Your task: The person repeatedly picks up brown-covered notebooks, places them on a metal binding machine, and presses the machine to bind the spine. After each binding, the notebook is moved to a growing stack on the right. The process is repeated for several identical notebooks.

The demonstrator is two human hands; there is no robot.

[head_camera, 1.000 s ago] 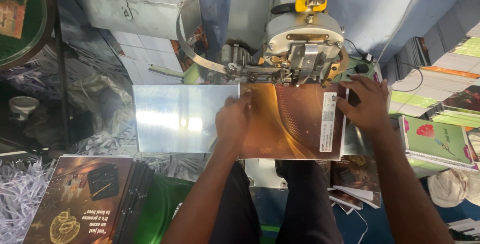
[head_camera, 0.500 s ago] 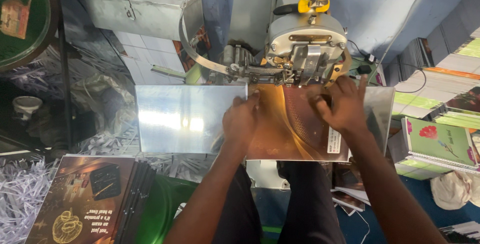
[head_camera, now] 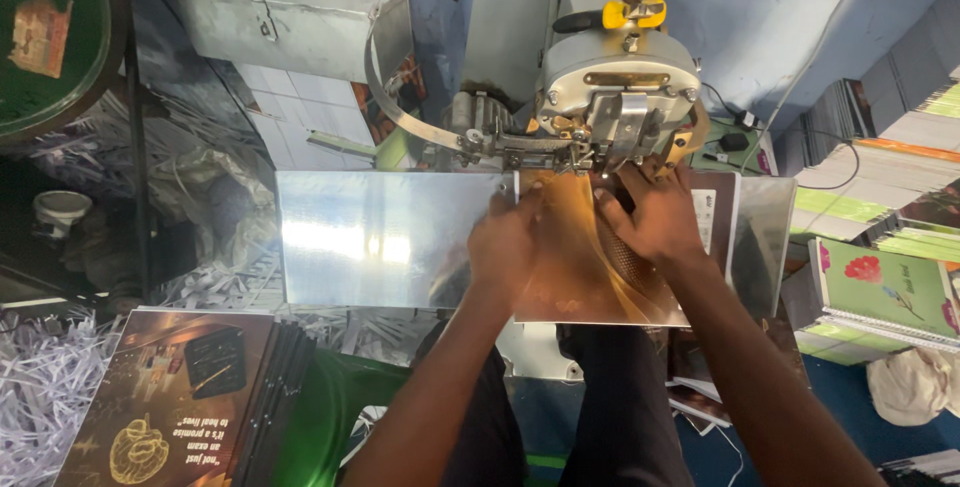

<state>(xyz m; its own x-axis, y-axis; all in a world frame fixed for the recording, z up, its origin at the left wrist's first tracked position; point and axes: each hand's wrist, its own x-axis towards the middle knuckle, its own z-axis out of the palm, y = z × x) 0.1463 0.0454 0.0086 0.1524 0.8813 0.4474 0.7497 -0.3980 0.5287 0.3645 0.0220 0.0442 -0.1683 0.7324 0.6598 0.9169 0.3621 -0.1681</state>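
Note:
A brown glossy notebook (head_camera: 575, 277) lies flat on the shiny metal work plate (head_camera: 370, 237) under the head of a grey machine (head_camera: 620, 87). My left hand (head_camera: 508, 245) presses on the notebook's left edge, fingers together. My right hand (head_camera: 650, 215) rests on the upper middle of the cover, right below the machine head, fingers pointing up toward it. Both hands hold the notebook down.
A stack of dark notebooks (head_camera: 190, 397) lies at the lower left beside shredded white paper (head_camera: 40, 397). Green-covered books (head_camera: 880, 287) pile up on the right. A grey metal box (head_camera: 290, 12) stands behind the plate. A metal strap (head_camera: 410, 122) curves into the machine.
My right hand has moved left from the notebook's right edge to the top middle under the machine head. The notebook has shifted slightly left. My left hand stays put.

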